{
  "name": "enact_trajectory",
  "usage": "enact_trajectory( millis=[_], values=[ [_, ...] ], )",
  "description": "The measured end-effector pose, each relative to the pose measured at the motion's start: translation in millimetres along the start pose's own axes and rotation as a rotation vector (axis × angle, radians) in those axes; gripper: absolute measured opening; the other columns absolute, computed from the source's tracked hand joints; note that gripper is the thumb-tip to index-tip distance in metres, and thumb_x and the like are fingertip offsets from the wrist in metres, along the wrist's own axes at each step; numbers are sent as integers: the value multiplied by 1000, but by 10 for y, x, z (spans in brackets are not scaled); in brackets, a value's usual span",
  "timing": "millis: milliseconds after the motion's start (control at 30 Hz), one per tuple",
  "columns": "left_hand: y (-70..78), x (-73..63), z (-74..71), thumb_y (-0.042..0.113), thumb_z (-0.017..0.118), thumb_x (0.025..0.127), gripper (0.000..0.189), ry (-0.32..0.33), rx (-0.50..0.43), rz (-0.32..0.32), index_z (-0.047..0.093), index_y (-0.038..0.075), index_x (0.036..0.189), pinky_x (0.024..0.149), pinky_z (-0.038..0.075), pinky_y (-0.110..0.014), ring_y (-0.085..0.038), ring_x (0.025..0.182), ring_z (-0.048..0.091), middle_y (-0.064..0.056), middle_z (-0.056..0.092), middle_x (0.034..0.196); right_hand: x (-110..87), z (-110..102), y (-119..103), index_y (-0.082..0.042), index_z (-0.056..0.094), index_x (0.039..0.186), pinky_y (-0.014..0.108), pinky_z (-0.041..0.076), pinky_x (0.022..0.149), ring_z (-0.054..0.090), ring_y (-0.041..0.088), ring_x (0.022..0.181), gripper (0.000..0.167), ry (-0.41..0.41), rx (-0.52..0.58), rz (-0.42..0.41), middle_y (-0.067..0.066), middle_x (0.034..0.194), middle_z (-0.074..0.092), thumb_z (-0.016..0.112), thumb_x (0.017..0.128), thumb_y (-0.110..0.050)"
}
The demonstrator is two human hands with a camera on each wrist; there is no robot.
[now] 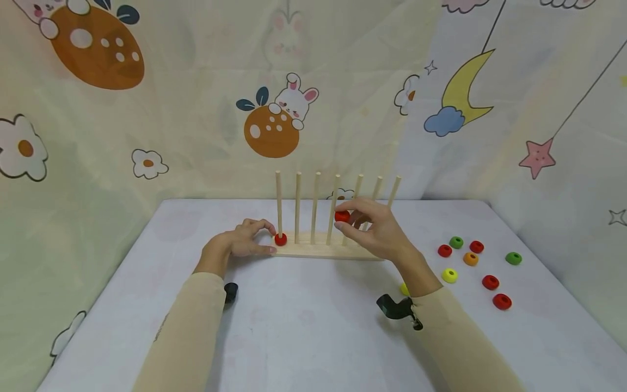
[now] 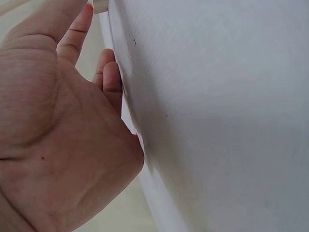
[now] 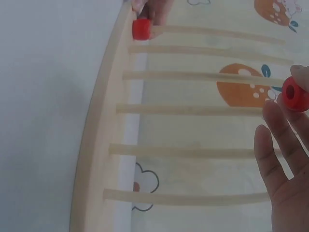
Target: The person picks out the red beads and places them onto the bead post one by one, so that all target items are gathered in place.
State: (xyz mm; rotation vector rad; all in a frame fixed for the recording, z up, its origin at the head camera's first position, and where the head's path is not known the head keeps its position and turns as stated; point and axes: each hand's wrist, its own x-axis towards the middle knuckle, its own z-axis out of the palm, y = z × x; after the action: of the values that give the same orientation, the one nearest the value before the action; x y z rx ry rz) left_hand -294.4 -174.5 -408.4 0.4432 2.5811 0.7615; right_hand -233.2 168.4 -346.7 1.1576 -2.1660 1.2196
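Observation:
A wooden peg stand with several upright rods stands toward the back of the table. One red bead sits at the foot of its leftmost rod. At that end my left hand holds the base board, thumb at the front edge and fingers beside the bead. My right hand pinches a second red bead between thumb and fingertips, above the base and near the middle rods. In the right wrist view this bead's hole shows, and its other fingers are spread. The left wrist view shows mostly palm.
Loose red, green, orange and yellow beads lie on the right of the table, among them a green bead and a red bead. One yellow bead is partly hidden by the right wrist. A patterned cloth hangs behind the table.

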Motion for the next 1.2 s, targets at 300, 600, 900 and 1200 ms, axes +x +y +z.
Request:
enact_trajectory(
  millis=[300,600,900,1200],
  values=[
    [-1,-16,-11,54,77,87,55,6,-11,-9,51,35,131,113,25,-73,-44,146,24,-15,24,162,137,106,-107,-8,71,117,28,59,72,69,17,77,32,-6,11,26,6,106,72,79,87,2],
    [-21,4,0,58,76,86,57,1,0,2,50,35,131,111,27,-72,-43,146,24,-16,24,161,236,215,-71,1,70,114,34,59,68,69,24,73,32,4,32,5,14,100,69,78,84,9],
    [-12,18,-22,56,76,87,54,9,9,-22,50,38,130,112,28,-71,-41,146,25,-13,25,161,402,275,-131,-7,72,118,30,59,71,70,17,79,33,-10,30,-37,8,108,71,79,87,2],
    [-11,43,-13,58,77,86,56,0,13,-34,51,37,131,112,28,-72,-43,145,26,-14,25,161,491,364,-203,-6,72,118,29,62,74,70,17,82,35,-14,66,-34,8,112,70,78,86,7]
  ],
)
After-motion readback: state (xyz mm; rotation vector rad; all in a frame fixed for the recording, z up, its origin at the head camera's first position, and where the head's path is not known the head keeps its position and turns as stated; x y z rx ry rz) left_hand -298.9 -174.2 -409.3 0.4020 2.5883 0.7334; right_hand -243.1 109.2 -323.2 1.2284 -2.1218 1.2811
